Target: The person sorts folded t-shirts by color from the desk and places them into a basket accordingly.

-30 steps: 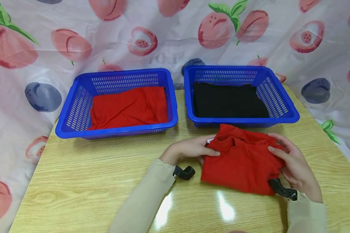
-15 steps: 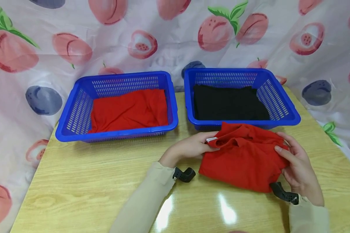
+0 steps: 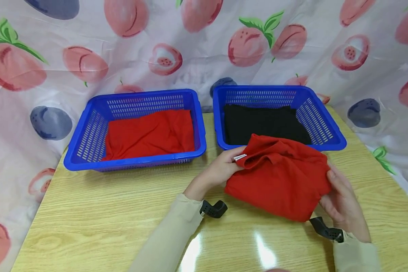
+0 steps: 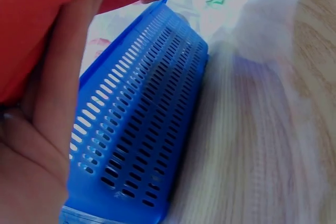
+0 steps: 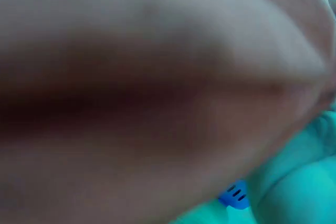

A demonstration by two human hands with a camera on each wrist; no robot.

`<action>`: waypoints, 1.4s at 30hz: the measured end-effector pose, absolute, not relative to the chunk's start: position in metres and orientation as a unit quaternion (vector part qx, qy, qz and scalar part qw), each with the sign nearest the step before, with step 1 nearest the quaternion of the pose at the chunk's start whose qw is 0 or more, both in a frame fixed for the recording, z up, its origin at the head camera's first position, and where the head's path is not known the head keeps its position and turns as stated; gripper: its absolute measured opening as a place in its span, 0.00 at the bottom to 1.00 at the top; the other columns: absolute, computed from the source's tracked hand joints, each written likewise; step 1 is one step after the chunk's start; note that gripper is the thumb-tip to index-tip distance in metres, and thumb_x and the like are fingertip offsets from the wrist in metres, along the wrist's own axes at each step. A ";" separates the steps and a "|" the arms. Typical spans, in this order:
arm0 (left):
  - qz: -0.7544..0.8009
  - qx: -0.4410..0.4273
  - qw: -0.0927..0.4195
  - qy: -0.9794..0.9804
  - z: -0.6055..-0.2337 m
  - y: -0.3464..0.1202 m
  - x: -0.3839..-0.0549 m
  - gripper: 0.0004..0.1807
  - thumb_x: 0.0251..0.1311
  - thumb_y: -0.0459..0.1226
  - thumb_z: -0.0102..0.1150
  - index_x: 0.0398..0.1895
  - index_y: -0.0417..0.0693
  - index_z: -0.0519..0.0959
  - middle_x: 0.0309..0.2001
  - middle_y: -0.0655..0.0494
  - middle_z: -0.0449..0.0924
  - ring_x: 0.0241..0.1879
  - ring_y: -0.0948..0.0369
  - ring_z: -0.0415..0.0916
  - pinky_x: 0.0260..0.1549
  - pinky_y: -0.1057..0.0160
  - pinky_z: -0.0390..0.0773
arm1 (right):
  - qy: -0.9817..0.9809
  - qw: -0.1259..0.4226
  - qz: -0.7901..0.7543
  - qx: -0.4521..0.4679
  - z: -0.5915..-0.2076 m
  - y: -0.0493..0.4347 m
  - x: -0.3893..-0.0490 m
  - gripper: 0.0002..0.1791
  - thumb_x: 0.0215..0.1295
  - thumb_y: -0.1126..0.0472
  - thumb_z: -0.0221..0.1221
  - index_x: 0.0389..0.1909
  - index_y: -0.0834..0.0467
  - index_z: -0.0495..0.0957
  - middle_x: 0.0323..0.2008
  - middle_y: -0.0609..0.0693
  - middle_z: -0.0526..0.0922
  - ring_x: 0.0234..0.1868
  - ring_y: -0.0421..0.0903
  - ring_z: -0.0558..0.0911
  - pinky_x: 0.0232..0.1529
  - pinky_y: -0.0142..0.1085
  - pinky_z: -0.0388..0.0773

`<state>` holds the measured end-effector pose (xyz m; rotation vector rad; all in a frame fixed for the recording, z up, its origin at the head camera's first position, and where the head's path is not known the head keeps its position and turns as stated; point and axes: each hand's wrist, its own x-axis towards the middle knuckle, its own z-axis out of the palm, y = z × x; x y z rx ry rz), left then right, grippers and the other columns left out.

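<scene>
A folded red shirt [image 3: 278, 181], with a white tag [image 3: 239, 157] near its neckline, is held up between both hands in the head view. My left hand [image 3: 220, 170] grips its left edge beside the tag. On the right edge, my right hand [image 3: 341, 200] holds it with the thumb on top and the fingers partly hidden underneath. The shirt's far edge overlaps the front rim of the right blue basket [image 3: 326, 146]. In the left wrist view the fingers sit under the red shirt [image 4: 31, 19], close to a basket's slotted wall [image 4: 142, 119]. The hand nearly fills the right wrist view.
The left blue basket [image 3: 132, 160] holds red cloth [image 3: 149, 132]. Folded black cloth [image 3: 265, 122] lies in the right basket. Both stand at the back of the wooden table [image 3: 98, 215], against a fruit-print curtain [image 3: 204, 45].
Both hands have carried the red shirt slightly left and forward toward the right basket, tilting it a little. The head view has shifted, so the baskets appear lower.
</scene>
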<state>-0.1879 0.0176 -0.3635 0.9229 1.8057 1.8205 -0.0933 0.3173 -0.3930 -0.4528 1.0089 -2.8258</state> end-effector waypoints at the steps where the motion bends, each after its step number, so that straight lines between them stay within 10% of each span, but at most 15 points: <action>1: 0.661 0.328 0.202 0.644 -0.361 0.016 -0.187 0.24 0.60 0.26 0.46 0.59 0.48 0.67 0.52 0.56 0.71 0.46 0.65 0.71 0.48 0.66 0.70 | 0.334 0.058 -0.928 -0.153 -0.394 0.317 -0.094 0.23 0.70 0.68 0.27 0.61 0.66 0.60 0.53 0.59 0.72 0.51 0.52 0.74 0.48 0.43 0.73; 17: 0.703 0.284 0.181 0.626 -0.335 0.001 -0.182 0.24 0.61 0.28 0.45 0.61 0.51 0.66 0.49 0.54 0.73 0.43 0.60 0.74 0.46 0.63 0.72 | 0.474 0.121 -0.860 -0.148 -0.388 0.297 -0.093 0.28 0.66 0.77 0.29 0.66 0.60 0.44 0.58 0.53 0.64 0.54 0.49 0.71 0.50 0.41 0.71; 42: 0.812 0.147 0.115 0.553 -0.295 -0.044 -0.178 0.28 0.61 0.36 0.48 0.65 0.54 0.56 0.52 0.49 0.70 0.49 0.54 0.71 0.45 0.57 0.73 | 0.487 0.008 -0.866 -0.110 -0.355 0.228 -0.145 0.28 0.68 0.71 0.39 0.67 0.53 0.50 0.63 0.56 0.53 0.52 0.48 0.72 0.45 0.39 0.75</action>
